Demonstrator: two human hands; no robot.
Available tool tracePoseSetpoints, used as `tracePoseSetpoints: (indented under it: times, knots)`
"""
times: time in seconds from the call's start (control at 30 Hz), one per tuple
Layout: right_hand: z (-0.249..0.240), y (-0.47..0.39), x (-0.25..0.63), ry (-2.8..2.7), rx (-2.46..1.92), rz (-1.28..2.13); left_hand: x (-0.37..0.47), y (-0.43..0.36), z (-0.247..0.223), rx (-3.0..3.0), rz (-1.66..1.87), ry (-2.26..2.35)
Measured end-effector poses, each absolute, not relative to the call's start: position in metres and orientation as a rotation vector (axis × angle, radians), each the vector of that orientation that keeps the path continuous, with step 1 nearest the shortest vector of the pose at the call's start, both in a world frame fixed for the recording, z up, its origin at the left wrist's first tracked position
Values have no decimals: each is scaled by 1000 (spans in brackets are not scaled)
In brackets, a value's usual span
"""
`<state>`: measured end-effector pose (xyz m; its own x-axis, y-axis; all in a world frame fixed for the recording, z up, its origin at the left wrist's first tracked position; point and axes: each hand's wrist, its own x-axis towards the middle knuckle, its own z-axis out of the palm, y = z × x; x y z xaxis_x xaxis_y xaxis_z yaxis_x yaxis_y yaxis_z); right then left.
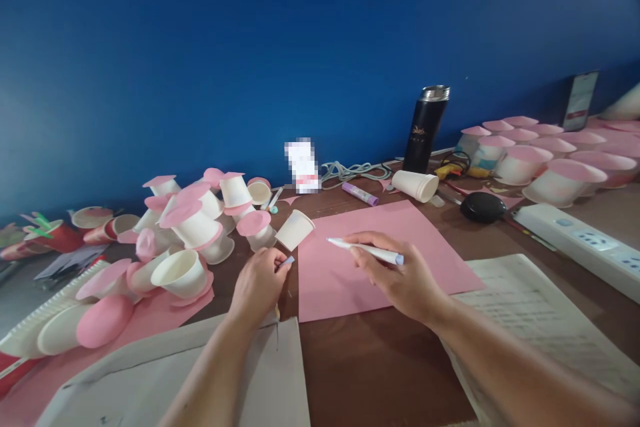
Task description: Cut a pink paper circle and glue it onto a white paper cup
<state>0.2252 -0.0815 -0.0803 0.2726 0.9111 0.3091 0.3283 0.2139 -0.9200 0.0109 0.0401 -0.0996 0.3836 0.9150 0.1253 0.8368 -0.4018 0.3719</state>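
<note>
In my right hand (400, 267) is a white marker pen (373, 251) with a bluish end; its bare tip points left over a sheet of pink paper (340, 287). My left hand (260, 280) is closed on a small bluish pen cap (286, 263), just off the sheet's left edge. Close beyond that hand, a white paper cup (295, 230) lies tilted by the sheet's upper left corner. The pink sheet lies flat on the brown table (360, 373).
Paper cups with pink discs (185, 213) crowd the left; more rows (550, 153) stand right. Behind the sheet are a purple glue stick (360, 194), stacked cups (415, 185) and a black flask (426, 130). A power strip (590, 240) and written paper (540, 320) lie right.
</note>
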Motion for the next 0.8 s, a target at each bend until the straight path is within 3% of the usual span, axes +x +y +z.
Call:
tracePoseSetpoints:
  times: [0.23,0.43,0.8]
  knots:
    - [-80,-75,224,-1106,-1281,1011,11,29,-90,2402,614,1171]
    - [-79,-77,221,-1099,-1232,1050,15,26,-96,2514,684,880]
    - [-72,-81,215,-1125,-1240,1066,19,26,-95,2554,695,855]
